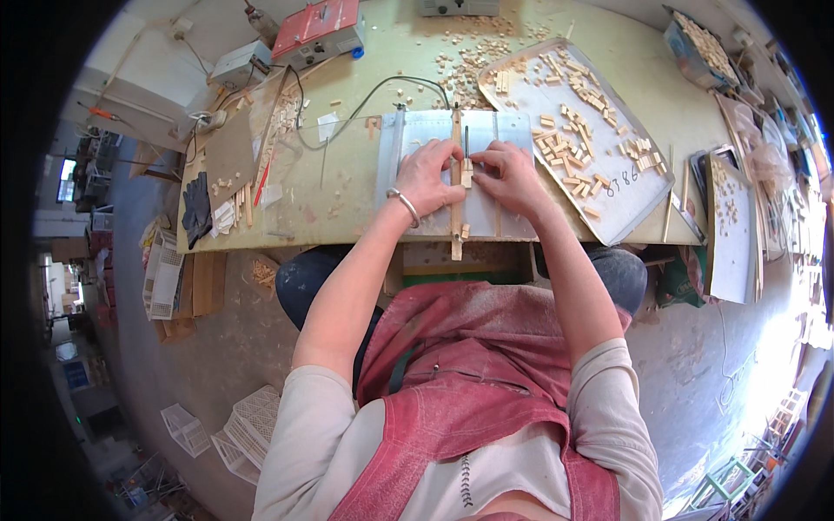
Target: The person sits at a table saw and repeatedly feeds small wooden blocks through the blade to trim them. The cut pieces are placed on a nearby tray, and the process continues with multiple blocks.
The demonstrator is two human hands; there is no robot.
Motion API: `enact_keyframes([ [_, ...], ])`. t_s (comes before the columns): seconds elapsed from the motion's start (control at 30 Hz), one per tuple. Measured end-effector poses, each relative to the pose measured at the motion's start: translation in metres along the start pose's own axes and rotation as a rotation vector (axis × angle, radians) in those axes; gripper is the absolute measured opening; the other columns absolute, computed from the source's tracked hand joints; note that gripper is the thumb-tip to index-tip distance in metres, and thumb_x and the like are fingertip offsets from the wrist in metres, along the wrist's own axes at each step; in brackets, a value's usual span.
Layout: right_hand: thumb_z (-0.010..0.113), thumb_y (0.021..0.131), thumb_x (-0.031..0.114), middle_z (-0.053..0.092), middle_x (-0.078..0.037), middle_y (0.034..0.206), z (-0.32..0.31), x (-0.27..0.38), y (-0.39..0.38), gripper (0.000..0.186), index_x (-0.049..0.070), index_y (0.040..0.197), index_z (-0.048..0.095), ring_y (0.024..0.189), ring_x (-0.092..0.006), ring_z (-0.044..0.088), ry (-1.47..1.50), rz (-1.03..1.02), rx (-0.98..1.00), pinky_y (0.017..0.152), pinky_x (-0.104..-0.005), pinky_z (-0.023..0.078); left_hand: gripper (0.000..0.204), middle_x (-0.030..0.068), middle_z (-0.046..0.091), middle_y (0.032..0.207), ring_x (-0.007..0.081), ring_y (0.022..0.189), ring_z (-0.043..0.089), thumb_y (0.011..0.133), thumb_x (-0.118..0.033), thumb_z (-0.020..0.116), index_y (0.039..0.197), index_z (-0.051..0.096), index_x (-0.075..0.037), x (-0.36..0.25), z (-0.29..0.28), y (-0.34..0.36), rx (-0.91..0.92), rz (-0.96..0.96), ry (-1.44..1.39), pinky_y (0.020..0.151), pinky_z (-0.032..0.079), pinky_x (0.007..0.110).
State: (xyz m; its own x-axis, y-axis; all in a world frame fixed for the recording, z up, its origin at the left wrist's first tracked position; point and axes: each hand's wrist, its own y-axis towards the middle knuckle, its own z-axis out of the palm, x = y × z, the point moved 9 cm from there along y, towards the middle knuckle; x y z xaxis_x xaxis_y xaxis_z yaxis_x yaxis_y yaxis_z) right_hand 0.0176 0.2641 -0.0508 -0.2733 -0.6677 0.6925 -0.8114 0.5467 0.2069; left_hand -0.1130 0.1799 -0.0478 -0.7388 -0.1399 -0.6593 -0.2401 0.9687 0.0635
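On a pale metal plate [517,130] at the bench's front edge, both hands meet at a small wooden block [466,173]. My left hand [426,178], with a bangle at its wrist, is bent over a narrow wooden strip [456,221], its fingertips at the block's left side. From the right, my right hand [514,179] pinches the block between thumb and forefinger. A dark narrow slot [466,139] runs in the plate just beyond the block. One smaller wood piece [466,231] lies beside the strip, near the front edge. The fingers partly cover the block.
A large tray [625,208] of small wooden blocks lies to the right, with loose pieces scattered behind. Dark gloves [198,208], a red pencil-like stick [261,184] and a board [243,130] lie left. A black cable [365,97] crosses behind the plate. A red-topped box [317,35] stands far left.
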Motion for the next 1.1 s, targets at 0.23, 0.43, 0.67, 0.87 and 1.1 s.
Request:
enact_keyframes([
  [0.23,0.075,0.087,0.02,0.069,-0.008,0.092,-0.001,-0.005,0.01,0.027,0.011,0.112,0.082,0.096,-0.0295,0.065,-0.015,0.008,0.017,0.091,-0.043,0.047,0.049,0.0067,0.062,0.094,0.0275,0.088,0.064,0.063,-0.027,0.082,0.107,0.065,-0.014,0.003,-0.002,0.009,-0.02,0.009,0.01,0.081,0.054,0.042],
  [0.43,0.075,0.086,0.02,0.069,-0.008,0.093,-0.002,-0.007,0.016,0.027,0.011,0.111,0.082,0.097,-0.0294,0.065,-0.013,0.026,0.025,0.092,-0.0434,0.047,0.049,0.0063,0.06,0.092,0.0266,0.086,0.063,0.063,-0.025,0.083,0.107,0.064,-0.013,0.006,-0.004,0.016,-0.018,0.021,-0.001,0.079,0.054,0.041],
  [0.67,0.074,0.085,0.02,0.07,-0.008,0.093,-0.004,-0.009,0.021,0.028,0.01,0.11,0.081,0.098,-0.0288,0.066,-0.019,0.052,0.029,0.092,-0.0433,0.048,0.051,0.006,0.063,0.096,0.027,0.091,0.065,0.063,-0.029,0.083,0.108,0.065,-0.015,0.008,-0.004,0.022,0.02,-0.018,0.01,0.082,0.053,0.043],
  [0.87,0.074,0.084,0.021,0.072,-0.008,0.095,-0.003,-0.016,0.026,0.029,0.01,0.11,0.081,0.1,-0.0288,0.067,-0.015,0.092,0.04,0.093,-0.0428,0.048,0.051,0.0053,0.064,0.097,0.0266,0.093,0.065,0.064,-0.03,0.084,0.109,0.064,-0.016,0.009,-0.005,0.027,0.024,-0.047,0.0,0.085,0.051,0.043],
  [1.1,0.077,0.082,0.016,0.067,-0.01,0.089,-0.008,-0.017,0.024,0.027,0.006,0.107,0.08,0.09,-0.027,0.065,-0.017,0.085,0.032,0.084,-0.0401,0.052,0.049,0.0057,0.063,0.096,0.0274,0.093,0.064,0.065,-0.03,0.083,0.108,0.064,-0.015,0.008,-0.003,0.026,0.063,-0.029,0.038,0.084,0.051,0.044],
])
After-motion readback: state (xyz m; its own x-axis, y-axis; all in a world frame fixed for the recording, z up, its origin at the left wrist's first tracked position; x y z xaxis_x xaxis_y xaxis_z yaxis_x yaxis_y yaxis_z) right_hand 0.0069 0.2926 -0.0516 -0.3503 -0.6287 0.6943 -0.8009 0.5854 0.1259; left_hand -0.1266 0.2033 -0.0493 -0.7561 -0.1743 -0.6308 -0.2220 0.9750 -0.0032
